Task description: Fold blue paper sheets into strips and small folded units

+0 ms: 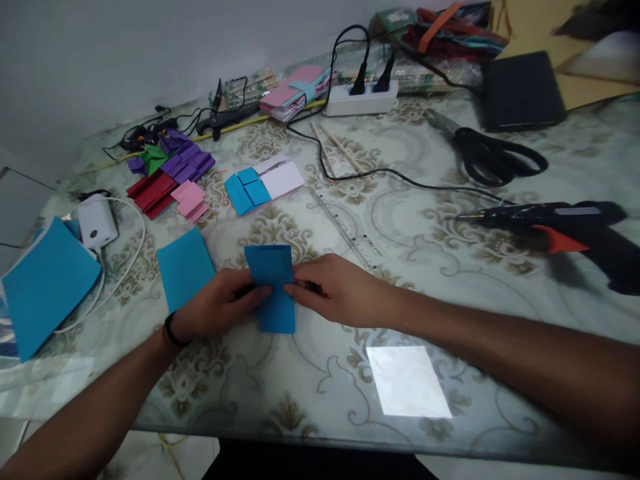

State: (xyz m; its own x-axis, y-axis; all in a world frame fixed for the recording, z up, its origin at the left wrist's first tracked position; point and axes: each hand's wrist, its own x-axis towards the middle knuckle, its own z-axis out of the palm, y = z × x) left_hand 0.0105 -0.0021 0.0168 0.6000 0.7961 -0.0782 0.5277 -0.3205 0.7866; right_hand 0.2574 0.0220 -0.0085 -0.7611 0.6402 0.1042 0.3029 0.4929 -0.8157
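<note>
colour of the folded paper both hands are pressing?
Blue; the folded paper shows clearly in the head view, under the left hand and right hand.

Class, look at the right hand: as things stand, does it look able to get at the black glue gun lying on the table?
Probably yes. The right hand is pinching the blue folded paper, but the glue gun lies on its own side, and only bare table shows between them. It would have to let go of the paper first.

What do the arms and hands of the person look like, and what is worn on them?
Both forearms are bare, with no sleeves in view. The left hand has a thin dark band with a reddish edge around its wrist. The right hand wears nothing that shows: no ring, watch or glove. The fingers are bare too.
</note>
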